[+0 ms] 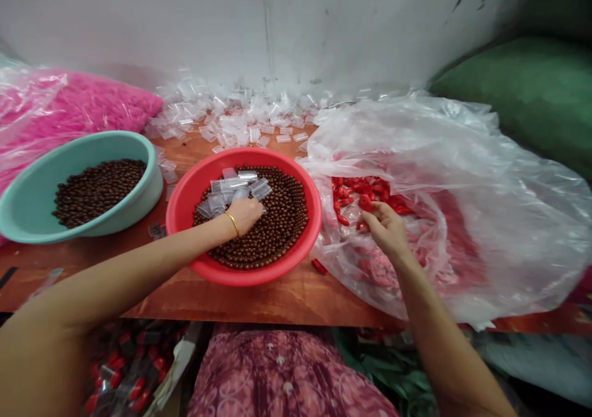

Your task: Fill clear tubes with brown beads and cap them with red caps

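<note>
My left hand [246, 216], with a gold bracelet at the wrist, is closed over the red basin [245, 277]. Its fingertips point down among dark brown beads [284, 219] and clear plastic pieces [226, 185]; what they hold is hidden. At the opening of the clear plastic bag [444, 139], my right hand [383, 222] pinches a small red piece [365, 203] between thumb and fingers. More red pieces [379, 189] lie in the bag just beyond it.
A teal basin [155, 185] of brown beads stands left, before a bag of pink pieces [87, 105]. Clear pieces [245, 121] lie scattered along the wall. One red piece [319, 266] lies near the table edge [287, 309]. A green sack [522, 96] is at back right.
</note>
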The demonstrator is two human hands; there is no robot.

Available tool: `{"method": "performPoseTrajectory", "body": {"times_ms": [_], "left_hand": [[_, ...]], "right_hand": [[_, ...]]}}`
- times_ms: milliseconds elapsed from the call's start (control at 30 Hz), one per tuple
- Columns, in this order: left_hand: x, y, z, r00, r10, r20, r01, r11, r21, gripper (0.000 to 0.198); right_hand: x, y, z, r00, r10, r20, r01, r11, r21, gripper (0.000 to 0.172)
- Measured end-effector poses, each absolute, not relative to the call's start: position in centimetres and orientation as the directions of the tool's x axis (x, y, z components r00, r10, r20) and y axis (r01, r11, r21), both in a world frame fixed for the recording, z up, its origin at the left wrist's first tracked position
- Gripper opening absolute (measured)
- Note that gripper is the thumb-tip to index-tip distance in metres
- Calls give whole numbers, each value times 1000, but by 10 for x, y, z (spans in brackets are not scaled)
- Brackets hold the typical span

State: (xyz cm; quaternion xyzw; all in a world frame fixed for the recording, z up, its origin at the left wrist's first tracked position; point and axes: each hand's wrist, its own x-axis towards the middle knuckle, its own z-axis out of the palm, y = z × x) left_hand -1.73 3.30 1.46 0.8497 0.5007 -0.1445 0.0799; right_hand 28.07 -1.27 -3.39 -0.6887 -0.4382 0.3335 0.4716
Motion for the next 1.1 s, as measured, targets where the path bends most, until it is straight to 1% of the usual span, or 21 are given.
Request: {"method": "performPoseTrajectory", "body": {"times_ms": [100, 167, 267, 367, 467, 533, 600, 633, 700, 767, 800, 933, 1033, 1100], "left_hand": [[-12, 25, 13, 399, 833, -384, 912, -406, 66, 17], [-6, 25, 11, 356, 841, -408, 934, -334, 125, 13], [7, 37, 1, 279, 867, -413, 951, -190, 242, 13], [21, 56, -12, 211, 893, -399, 912, -33, 408, 17], [27, 66, -20, 188, 885, -426, 794, 118, 596, 22], [25, 67, -22, 211, 873, -440, 687, 188, 702, 23], [19, 64, -21, 250, 867, -430, 584, 220, 782, 21], [14, 63, -19, 278, 862, -425, 508, 243, 826, 21], [4, 60, -16, 342, 845, -411, 304, 315, 899, 23], [-4, 57, -12, 387, 836, -389, 95, 383, 919, 32], [-8, 55, -10, 399, 835, -378, 27, 401, 916, 37], [-16, 41, -1, 476, 808, -347, -99, 441, 892, 48], [-19, 29, 5, 570, 773, -277, -213, 464, 860, 49], [-20, 25, 7, 600, 770, -218, -253, 441, 861, 48]], "right_hand": [[273, -29, -26, 395, 917, -54, 123, -112, -986, 28], [267, -37, -24, 381, 922, -71, 35, -91, -995, 27], [257, -44, -27, 362, 926, -108, -92, -79, -993, 25], [247, -47, -32, 333, 936, -113, -175, -57, -983, 27], [241, -49, -36, 304, 945, -123, -241, -49, -969, 31], [240, -50, -37, 293, 947, -135, -267, -55, -962, 27], [239, -52, -37, 284, 948, -141, -276, -60, -959, 23], [238, -52, -37, 276, 951, -143, -275, -64, -959, 22], [237, -54, -36, 256, 956, -143, -273, -70, -959, 23], [235, -55, -35, 251, 957, -142, -282, -68, -957, 22], [233, -56, -33, 253, 957, -143, -289, -66, -955, 23], [225, -59, -26, 246, 961, -125, -286, -51, -957, 28], [217, -60, -18, 210, 976, -65, -224, -17, -974, 28], [211, -59, -11, 180, 983, -26, -175, 6, -985, 29]]}}
